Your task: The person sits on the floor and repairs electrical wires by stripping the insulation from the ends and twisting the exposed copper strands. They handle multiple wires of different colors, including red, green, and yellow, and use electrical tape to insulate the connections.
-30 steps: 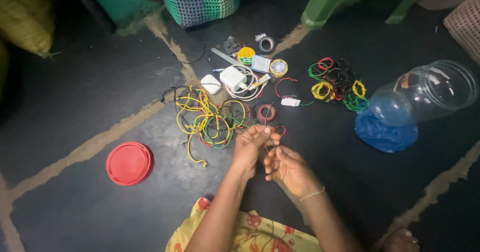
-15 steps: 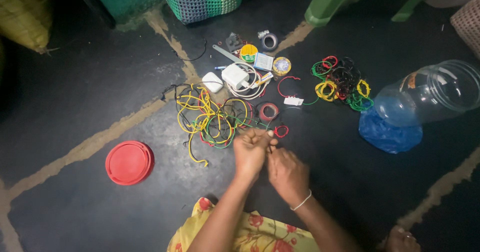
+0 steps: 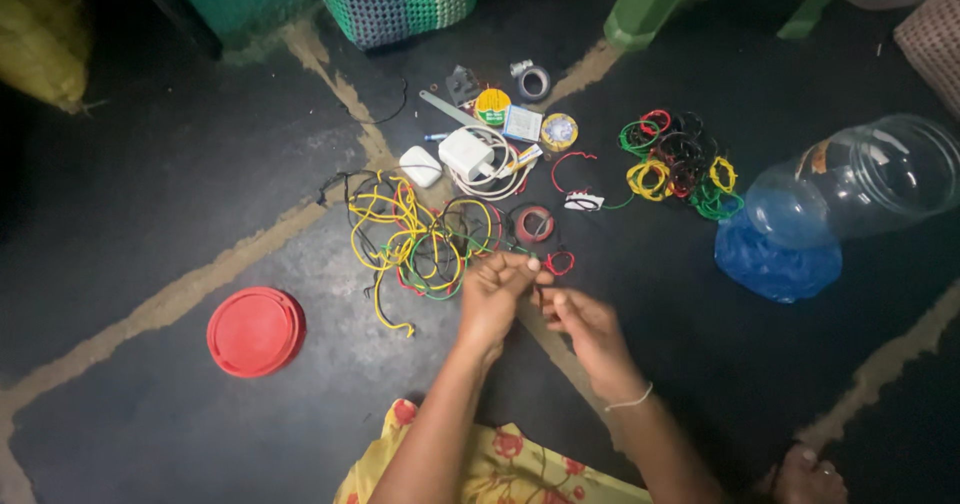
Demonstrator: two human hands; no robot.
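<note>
My left hand (image 3: 495, 292) and my right hand (image 3: 588, 328) are held close together above a dark floor, fingertips pinched on a thin wire piece (image 3: 535, 294) that runs between them; its colour is hard to tell. Just beyond my left hand lies a tangle of yellow, green, red and black wires (image 3: 415, 236). A small red wire loop (image 3: 560, 261) and a roll of red tape (image 3: 533, 225) lie right past my fingertips.
Farther off lie white chargers (image 3: 465, 154), tape rolls (image 3: 533, 83), and a pile of coiled coloured wires (image 3: 680, 164). A clear plastic jar (image 3: 860, 184) lies on its side by a blue bag (image 3: 775, 264). A red lid (image 3: 255, 331) sits left. Baskets and green furniture legs line the far edge.
My hands have stayed together over the same spot, fingers shifting slightly on the wire. The view has shifted a little.
</note>
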